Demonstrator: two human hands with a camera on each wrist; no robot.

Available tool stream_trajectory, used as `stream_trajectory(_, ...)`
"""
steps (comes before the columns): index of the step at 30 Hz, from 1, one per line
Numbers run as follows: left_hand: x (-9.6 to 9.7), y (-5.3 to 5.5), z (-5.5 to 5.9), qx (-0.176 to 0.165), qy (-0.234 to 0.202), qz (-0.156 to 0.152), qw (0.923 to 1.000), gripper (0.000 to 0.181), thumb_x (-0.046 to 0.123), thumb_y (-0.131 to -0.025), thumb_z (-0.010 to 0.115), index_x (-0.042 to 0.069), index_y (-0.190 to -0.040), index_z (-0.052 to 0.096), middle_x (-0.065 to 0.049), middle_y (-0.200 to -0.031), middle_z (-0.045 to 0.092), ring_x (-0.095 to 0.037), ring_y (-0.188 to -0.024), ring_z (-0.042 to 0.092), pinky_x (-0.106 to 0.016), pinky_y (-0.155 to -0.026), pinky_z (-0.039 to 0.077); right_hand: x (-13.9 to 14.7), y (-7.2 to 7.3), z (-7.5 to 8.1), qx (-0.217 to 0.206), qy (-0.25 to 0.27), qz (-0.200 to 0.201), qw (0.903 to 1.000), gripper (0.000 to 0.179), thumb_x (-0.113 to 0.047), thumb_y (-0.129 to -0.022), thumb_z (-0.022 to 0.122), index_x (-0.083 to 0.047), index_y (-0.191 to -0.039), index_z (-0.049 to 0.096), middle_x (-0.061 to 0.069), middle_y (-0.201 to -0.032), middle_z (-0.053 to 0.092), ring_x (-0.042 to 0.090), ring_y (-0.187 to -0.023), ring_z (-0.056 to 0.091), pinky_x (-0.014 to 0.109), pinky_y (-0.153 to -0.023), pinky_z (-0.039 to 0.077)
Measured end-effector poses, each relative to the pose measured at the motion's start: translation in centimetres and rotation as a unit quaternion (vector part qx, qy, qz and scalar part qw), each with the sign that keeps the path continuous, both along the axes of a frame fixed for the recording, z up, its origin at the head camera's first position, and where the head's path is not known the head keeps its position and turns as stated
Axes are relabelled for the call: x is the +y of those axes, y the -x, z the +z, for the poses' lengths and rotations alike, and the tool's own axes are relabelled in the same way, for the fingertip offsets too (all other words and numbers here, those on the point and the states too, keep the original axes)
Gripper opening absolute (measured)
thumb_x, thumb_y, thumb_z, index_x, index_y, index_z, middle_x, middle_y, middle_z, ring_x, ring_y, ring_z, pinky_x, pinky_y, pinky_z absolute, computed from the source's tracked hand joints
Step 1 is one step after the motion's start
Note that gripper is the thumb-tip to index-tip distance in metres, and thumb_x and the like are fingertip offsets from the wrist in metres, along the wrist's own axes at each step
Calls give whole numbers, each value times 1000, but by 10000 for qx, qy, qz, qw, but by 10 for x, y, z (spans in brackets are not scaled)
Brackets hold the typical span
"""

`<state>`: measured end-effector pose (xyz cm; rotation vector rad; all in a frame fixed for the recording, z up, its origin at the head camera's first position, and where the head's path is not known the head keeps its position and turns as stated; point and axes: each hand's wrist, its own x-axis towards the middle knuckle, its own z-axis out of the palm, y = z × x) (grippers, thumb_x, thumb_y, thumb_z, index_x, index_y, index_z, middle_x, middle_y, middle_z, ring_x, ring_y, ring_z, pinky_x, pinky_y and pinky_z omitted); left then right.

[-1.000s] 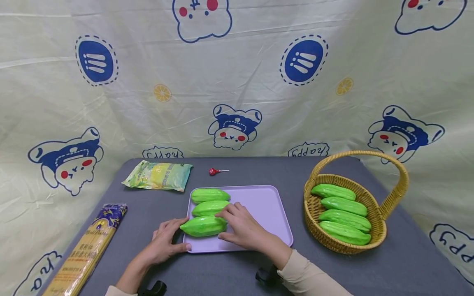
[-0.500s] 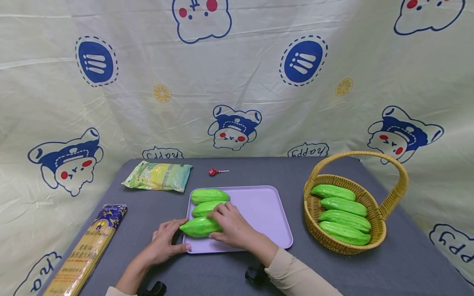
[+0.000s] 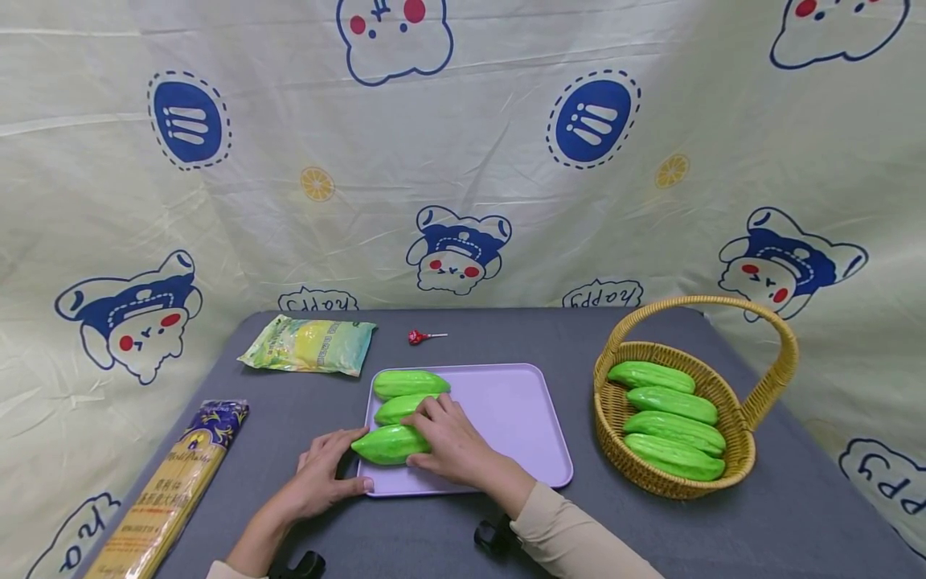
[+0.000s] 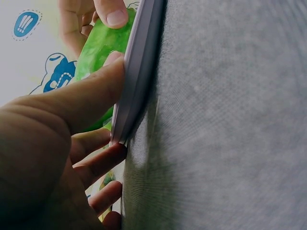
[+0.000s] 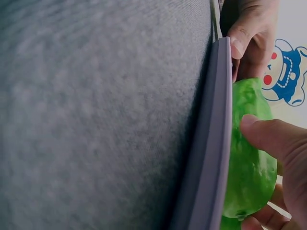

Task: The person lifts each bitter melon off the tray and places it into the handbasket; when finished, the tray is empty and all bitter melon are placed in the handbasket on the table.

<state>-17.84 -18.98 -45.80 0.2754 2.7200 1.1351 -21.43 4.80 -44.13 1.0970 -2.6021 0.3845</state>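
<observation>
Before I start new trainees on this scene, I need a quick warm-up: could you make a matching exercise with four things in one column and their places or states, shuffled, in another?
Things
1. Left hand
2. Right hand
3. Wicker basket
4. Red item on a stick

Places or states
A. Holding four green vegetables
B. Gripping the nearest green vegetable on the purple tray
C. Beyond the purple tray, to the right of the green-and-yellow packet
D. At the near left corner of the purple tray

Pairs: 1-D, 2-B, 3-A, 4-C
</observation>
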Motion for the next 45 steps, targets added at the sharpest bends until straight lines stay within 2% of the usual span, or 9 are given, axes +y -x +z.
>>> stream_trajectory(4, 0, 0, 0, 44, -38, -9, 10000, 78, 41, -74, 76, 17, -141, 44, -17, -146, 39, -39, -136, 21, -61, -101, 14, -2, 0, 0, -51, -11, 10, 10000, 49, -37, -76, 76, -20, -120, 62, -3, -104, 54, 13, -96, 42, 30, -86, 37)
stream_trajectory(15, 0, -1, -1, 190, -49, -33, 9998, 78, 41, -75, 76, 16, -141, 44, -15, -145, 41, -38, -135, 23, -60, -100, 14, 0, 0, 0, 176, 103, 120, 9997, 50, -37, -74, 78, -19, -119, 63, -3, -102, 55, 14, -94, 43, 30, -85, 37)
stream_trajectory(22, 0, -1, -2, 219, -7, 1, 9998, 78, 41, -73, 77, 16, -140, 45, -16, -145, 42, -39, -134, 24, -60, -101, 14, 9, -5, 8, 100, 170, 28, 9998, 49, -38, -74, 77, -19, -117, 63, -3, -103, 55, 15, -95, 44, 30, -86, 38)
stream_trajectory(27, 0, -3, -2, 296, -50, 15, 9995, 78, 39, -73, 77, 15, -140, 46, -17, -144, 42, -38, -134, 24, -59, -101, 15, 19, -7, 16, 113, 311, -19, 9994, 50, -37, -74, 78, -18, -118, 63, -3, -104, 55, 14, -93, 42, 28, -83, 38)
stream_trajectory(34, 0, -2, -2, 238, -35, 68, 9997, 77, 38, -73, 78, 15, -139, 46, -17, -144, 42, -38, -134, 24, -60, -101, 14, 37, -8, 23, 374, 658, 52, 9971, 50, -34, -70, 81, -14, -114, 65, -1, -101, 56, 15, -91, 43, 29, -80, 40)
stream_trajectory(45, 1, 0, -2, 101, -7, 75, 9999, 77, 40, -73, 77, 16, -139, 46, -17, -146, 40, -37, -135, 22, -61, -102, 12, 75, -15, 37, 192, 800, -293, 9962, 50, -32, -72, 80, -15, -117, 65, -1, -102, 56, 13, -91, 42, 29, -77, 39)
